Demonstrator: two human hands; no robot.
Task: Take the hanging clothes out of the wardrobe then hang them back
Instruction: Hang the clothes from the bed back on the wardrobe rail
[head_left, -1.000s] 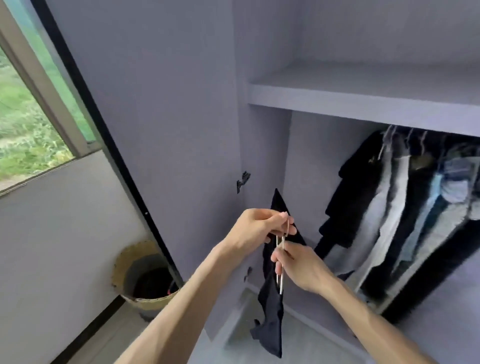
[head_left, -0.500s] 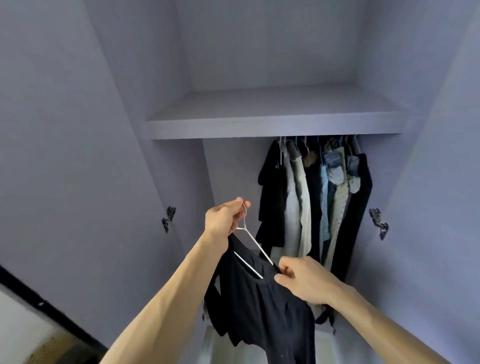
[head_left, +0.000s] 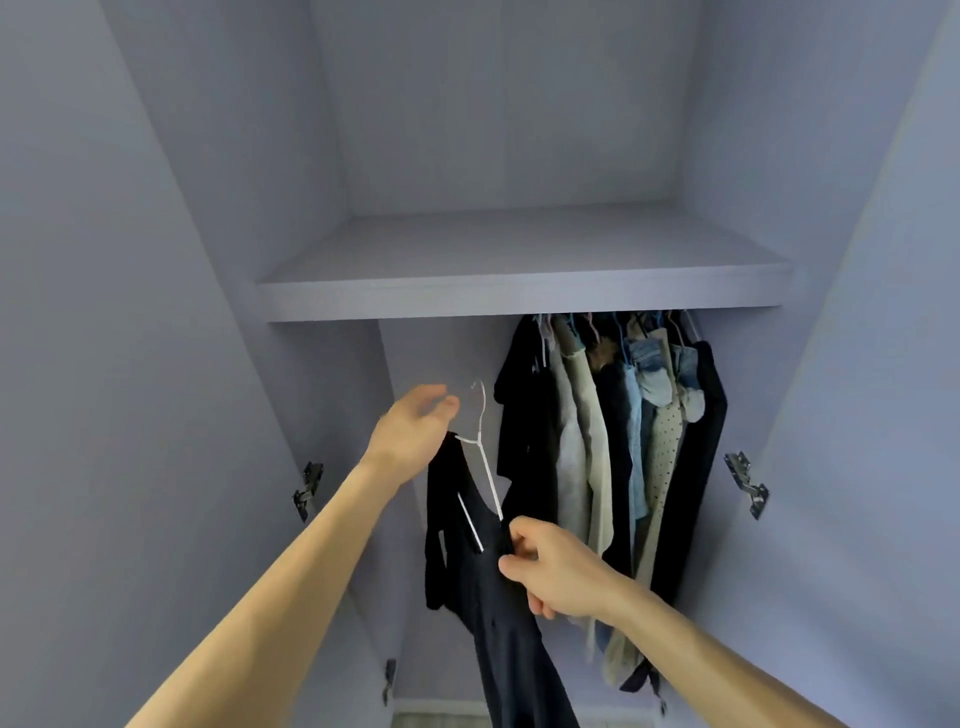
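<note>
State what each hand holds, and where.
Right hand pinches the black top at its shoulder, over one end of the white hanger. Left hand: too blurred to tell.

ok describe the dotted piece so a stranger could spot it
Under the wardrobe shelf, find the hanging clothes bunched at the right. Near their right end, between pale blue denim and a long black garment, hangs the dotted piece. Only it is cream with small dark dots.
</note>
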